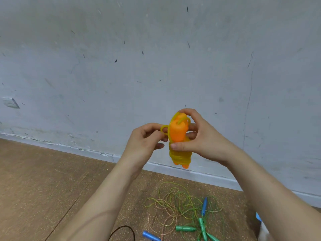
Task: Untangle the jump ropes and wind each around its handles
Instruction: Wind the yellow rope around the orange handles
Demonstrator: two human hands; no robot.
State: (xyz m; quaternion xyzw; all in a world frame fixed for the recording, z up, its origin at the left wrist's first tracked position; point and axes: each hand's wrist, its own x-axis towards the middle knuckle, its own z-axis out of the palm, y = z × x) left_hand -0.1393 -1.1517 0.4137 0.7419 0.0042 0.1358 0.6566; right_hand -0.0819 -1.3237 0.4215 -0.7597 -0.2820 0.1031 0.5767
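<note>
In front of the wall I hold up the orange jump-rope handles [177,132], side by side, with yellow rope [179,156] wound round their lower half. My right hand [196,136] grips the handles, thumb across the front and fingers over the top. My left hand [144,139] pinches a small yellow rope loop [164,128] sticking out beside the handles. On the floor below lies a tangled pile of green and pinkish ropes [175,200] with green handles [185,228] and blue handles [204,206] in it.
A scuffed grey wall [156,58] meets the brown cork floor [43,180] at a white skirting board. A black cord loop [124,230] lies at the bottom edge. A wall socket [11,102] sits low at the left.
</note>
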